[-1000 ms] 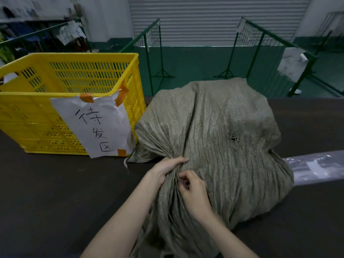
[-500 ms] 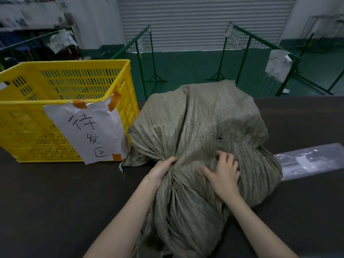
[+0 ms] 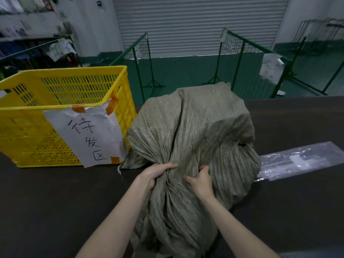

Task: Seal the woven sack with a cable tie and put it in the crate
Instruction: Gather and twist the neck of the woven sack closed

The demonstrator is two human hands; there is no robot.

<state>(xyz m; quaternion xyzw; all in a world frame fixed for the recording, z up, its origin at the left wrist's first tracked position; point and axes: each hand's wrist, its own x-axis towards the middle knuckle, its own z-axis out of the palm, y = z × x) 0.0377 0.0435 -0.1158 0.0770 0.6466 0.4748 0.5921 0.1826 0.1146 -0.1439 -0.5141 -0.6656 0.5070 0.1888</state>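
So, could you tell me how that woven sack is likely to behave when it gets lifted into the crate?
The woven sack will probably be floppy: its fabric creases deeply where the left hand and right hand bunch it. The bulging body suggests some bulk, so it may sag below the grip. It seems unlikely to roll, since it slumps on the table.

A bulging grey-green woven sack (image 3: 193, 131) lies on the dark worktop (image 3: 46, 202), its mouth gathered into a crumpled neck gripped by the left hand (image 3: 154, 175) and right hand (image 3: 200, 180). Left of the left hand stands the slotted yellow crate (image 3: 37, 108).
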